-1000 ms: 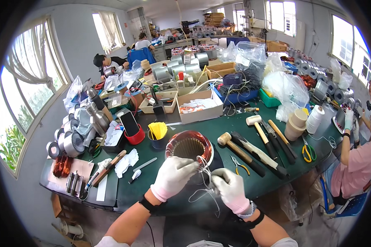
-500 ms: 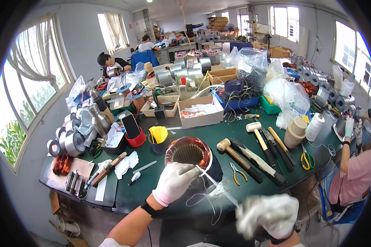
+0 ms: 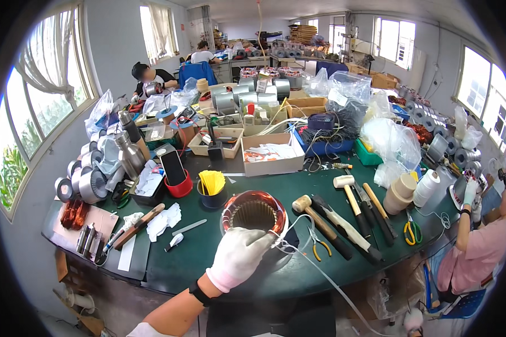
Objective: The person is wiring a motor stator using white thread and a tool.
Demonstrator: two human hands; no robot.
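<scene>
Head view: the right hand has left the near rim of the stator (image 3: 253, 210), where both hands were together a second ago. The cord (image 3: 336, 286) now runs out from the rim toward the lower right edge, so length seems to have been drawn through. A small white shape (image 3: 414, 319) down there may be the right hand; it is too small to tell its grip. The left hand (image 3: 242, 255) has stayed at the near rim, fingers bent together and apparently pinching the cord against the copper winding. The stator stands upright on the green surface (image 3: 180, 264), its bore facing up.

A loose loop of cord passes over or close above the pliers (image 3: 321, 251), near the mallet (image 3: 320, 222), and could snag on either. Further right lie another mallet (image 3: 351, 197) and scissors (image 3: 412, 232); beyond the stator stand a pot (image 3: 213, 200) of yellow strips and a box (image 3: 272, 167) of papers.
</scene>
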